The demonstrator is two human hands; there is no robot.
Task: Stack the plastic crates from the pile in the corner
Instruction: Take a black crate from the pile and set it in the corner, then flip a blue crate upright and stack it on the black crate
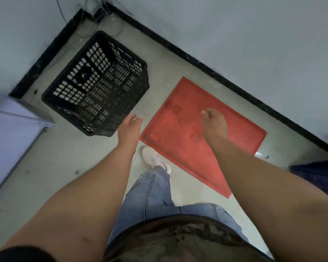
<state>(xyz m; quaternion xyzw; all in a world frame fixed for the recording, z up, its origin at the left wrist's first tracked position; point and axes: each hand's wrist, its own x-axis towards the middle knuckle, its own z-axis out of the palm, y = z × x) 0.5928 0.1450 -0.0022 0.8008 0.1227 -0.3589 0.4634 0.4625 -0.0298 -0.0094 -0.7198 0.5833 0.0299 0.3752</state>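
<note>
A black perforated plastic crate (97,84) stands upright on the grey floor in the room's corner, its mouth facing up and nothing visible inside. My left hand (130,127) hovers just off the crate's near right corner, fingers apart, holding nothing. My right hand (214,123) hangs above a flat red plastic tray or lid (178,146) that lies on the floor to the crate's right; its fingers are loosely curled and hold nothing. Both arms reach forward and down.
Grey walls with a black skirting (197,61) meet behind the crate, with loose cables (95,17) in the corner. A pale metal-framed panel (11,129) stands at the left. A dark object (320,174) shows at the right edge. My foot (153,157) touches the tray's near edge.
</note>
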